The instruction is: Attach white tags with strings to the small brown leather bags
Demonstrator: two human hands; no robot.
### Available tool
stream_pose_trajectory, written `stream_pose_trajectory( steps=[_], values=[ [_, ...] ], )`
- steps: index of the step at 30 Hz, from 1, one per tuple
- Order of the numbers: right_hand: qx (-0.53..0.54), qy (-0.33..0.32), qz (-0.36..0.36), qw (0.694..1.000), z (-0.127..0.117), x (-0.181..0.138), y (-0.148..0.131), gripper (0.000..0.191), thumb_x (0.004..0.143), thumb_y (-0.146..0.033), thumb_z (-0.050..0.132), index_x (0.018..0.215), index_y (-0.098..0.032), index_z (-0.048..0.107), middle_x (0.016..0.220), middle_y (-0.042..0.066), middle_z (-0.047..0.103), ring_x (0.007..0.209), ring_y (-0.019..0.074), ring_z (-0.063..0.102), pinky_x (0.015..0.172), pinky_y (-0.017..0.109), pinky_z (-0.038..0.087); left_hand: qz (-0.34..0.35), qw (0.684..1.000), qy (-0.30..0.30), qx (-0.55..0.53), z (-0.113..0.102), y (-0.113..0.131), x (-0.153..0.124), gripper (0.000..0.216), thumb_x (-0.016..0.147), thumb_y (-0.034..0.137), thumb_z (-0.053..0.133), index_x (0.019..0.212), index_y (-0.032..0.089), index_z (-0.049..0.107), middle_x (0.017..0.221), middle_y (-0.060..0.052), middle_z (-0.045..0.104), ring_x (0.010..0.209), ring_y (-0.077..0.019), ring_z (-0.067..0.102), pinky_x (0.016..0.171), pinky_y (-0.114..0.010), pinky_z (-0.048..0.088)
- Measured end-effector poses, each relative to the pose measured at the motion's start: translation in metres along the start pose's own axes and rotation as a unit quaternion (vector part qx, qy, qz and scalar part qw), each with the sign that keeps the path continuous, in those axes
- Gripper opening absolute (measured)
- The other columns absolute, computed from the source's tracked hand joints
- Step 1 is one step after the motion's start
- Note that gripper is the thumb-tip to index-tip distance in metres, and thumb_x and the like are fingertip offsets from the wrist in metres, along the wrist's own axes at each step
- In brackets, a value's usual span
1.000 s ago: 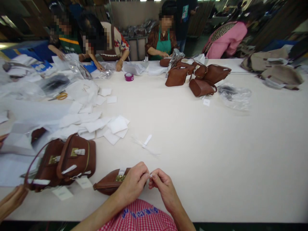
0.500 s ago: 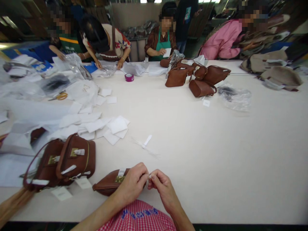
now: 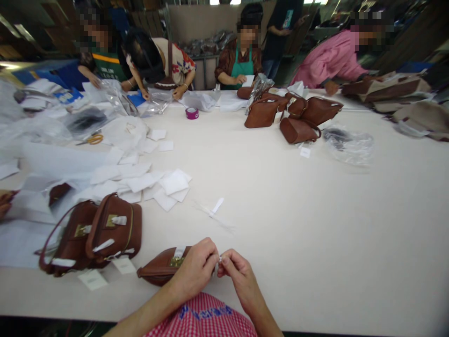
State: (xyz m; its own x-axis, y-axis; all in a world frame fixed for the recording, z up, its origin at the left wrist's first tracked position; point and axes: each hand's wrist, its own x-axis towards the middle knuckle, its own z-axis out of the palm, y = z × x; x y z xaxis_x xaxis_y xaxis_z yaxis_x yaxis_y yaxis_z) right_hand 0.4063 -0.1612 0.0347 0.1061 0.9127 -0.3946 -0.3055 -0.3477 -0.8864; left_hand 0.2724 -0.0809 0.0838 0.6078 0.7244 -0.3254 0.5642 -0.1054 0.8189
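Note:
A brown leather handbag (image 3: pixel 157 267) with a gold clasp lies on its side at the table's front edge. My left hand (image 3: pixel 197 263) covers the bag's right end, its fingers closed in a pinch. Close beside it, my right hand (image 3: pixel 236 270) pinches too, fingertips nearly meeting the left ones. A tiny white bit shows between the fingertips; it is too small to name. Beyond my hands lies a white strip (image 3: pixel 217 206) with thin clear strings. Two more brown handbags (image 3: pixel 115 229) stand to the left, with white tags (image 3: pixel 93 279) hanging from them.
White paper cards (image 3: pixel 173 183) spread across the left, with scissors (image 3: pixel 94 139) and plastic bags behind. Purple tape (image 3: pixel 191 113), several brown bags (image 3: pixel 263 112) and a clear plastic bag (image 3: pixel 351 146) lie farther back. Several co-workers work along the far side; another person's hand (image 3: pixel 6 201) is at the left edge.
At the left, the other person's hand has drawn away from the standing handbags. At the far right, the person in pink has lowered a grey-brown bag to the table. My hands keep their pinch.

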Motion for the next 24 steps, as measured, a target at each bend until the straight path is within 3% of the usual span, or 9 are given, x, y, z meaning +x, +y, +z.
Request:
stream_pose_trajectory(
  steps=[12,20,24],
  values=[
    [0.015,-0.007,0.002,1.000,-0.001,-0.001,0.001,0.044,0.081,-0.061,0.060,0.069,-0.019,0.056,0.063,-0.001,0.056,0.064,0.0146,0.052,0.068,0.029,0.044,0.001,1.000,-0.007,0.004,0.002,-0.001,-0.001,0.020,0.087,0.023,0.040,0.068,0.019,0.046,0.076,-0.002,0.051,0.076,-0.0166,0.049,0.071,-0.030,0.035],
    [-0.135,0.042,-0.066,0.988,-0.001,0.001,0.002,0.041,0.086,-0.057,0.051,0.067,-0.020,0.055,0.063,-0.001,0.053,0.065,0.0157,0.050,0.065,0.029,0.040,-0.003,0.999,0.025,0.027,0.005,-0.002,0.000,0.021,0.087,0.022,0.041,0.067,0.019,0.046,0.075,-0.002,0.051,0.074,-0.0166,0.049,0.070,-0.031,0.035],
    [-0.184,0.043,-0.082,0.979,-0.004,-0.003,0.010,0.043,0.087,-0.058,0.047,0.064,-0.022,0.053,0.063,0.000,0.051,0.064,0.0173,0.050,0.062,0.030,0.042,-0.044,0.997,0.066,0.013,0.013,-0.002,-0.004,0.018,0.081,0.020,0.049,0.064,0.018,0.053,0.075,-0.004,0.057,0.077,-0.0178,0.054,0.072,-0.032,0.038]
  ],
)
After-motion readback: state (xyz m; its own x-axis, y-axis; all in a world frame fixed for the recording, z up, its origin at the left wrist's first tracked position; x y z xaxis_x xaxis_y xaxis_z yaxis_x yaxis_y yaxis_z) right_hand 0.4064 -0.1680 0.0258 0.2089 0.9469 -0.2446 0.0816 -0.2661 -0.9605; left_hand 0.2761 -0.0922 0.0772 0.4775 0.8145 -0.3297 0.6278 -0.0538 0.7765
